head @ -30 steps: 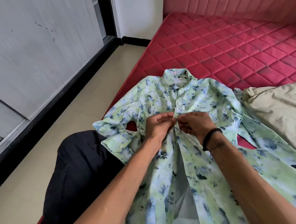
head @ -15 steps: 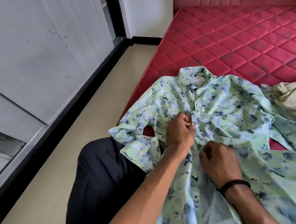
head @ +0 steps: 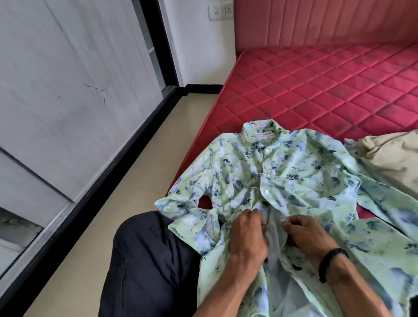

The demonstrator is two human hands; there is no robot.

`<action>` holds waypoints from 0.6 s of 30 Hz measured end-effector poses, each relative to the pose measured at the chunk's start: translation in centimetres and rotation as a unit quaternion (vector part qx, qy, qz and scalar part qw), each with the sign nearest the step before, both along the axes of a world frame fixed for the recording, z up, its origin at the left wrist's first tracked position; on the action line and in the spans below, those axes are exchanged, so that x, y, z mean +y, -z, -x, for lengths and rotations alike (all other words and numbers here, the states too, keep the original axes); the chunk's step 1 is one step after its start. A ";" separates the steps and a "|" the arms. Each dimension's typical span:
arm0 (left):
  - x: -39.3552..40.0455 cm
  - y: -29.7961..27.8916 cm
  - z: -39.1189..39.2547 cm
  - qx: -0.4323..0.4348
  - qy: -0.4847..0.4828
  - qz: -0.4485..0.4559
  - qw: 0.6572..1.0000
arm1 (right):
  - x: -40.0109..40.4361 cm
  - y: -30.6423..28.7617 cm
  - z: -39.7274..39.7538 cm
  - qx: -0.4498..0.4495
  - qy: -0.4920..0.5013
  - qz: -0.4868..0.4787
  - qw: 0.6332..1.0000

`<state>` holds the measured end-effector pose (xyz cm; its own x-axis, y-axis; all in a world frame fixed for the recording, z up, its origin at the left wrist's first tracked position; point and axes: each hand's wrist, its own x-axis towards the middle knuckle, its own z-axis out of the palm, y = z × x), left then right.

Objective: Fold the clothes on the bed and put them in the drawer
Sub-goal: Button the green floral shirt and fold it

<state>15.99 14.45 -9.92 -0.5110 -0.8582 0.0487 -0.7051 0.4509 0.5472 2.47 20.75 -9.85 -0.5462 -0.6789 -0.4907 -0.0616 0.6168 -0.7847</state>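
Shirt (head: 289,178) lies on bed; left hand (head: 248,236) and right hand (head: 304,233) pinch its placket edges.

The shirt (head: 289,178) lies on the mattress (head: 320,92), near its left edge, with the collar pointing away from the person. To the right of the shirt lies another garment (head: 402,162), touching its right sleeve. The left hand (head: 248,236) and the right hand (head: 306,233) rest side by side on the shirt front, below the closed buttons. The person's knee (head: 146,270) is left of the shirt, over the floor (head: 87,249). Behind the mattress stands the headboard (head: 328,14).
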 end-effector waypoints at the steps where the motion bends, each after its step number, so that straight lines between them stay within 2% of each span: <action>1: 0.0 0.2 -0.2 0.005 -0.001 0.003 1.000 | 0.1 0.2 0.0 -0.007 -0.003 0.002 1.000; 5: -0.2 0.8 -0.6 0.077 -0.046 -0.070 0.993 | 0.2 0.8 0.0 -0.021 0.001 0.027 0.999; 10: -0.1 0.8 -0.6 0.180 -0.103 -0.186 0.960 | -0.2 1.0 -0.9 -0.041 0.026 0.049 0.998; 13: 0.1 1.2 -0.2 0.207 -0.120 -0.239 0.941 | -0.2 0.7 -1.3 -0.030 0.047 0.059 0.997; 18: -0.1 1.7 -0.2 0.222 -0.138 -0.257 0.930 | -0.4 0.5 -1.8 -0.018 0.054 0.059 0.997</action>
<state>16.20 14.32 -11.65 -0.2958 -0.9221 -0.2495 -0.4074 -0.1145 0.9061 4.31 20.30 -10.33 -0.6025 -0.6711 -0.4320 0.0305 0.5215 -0.8527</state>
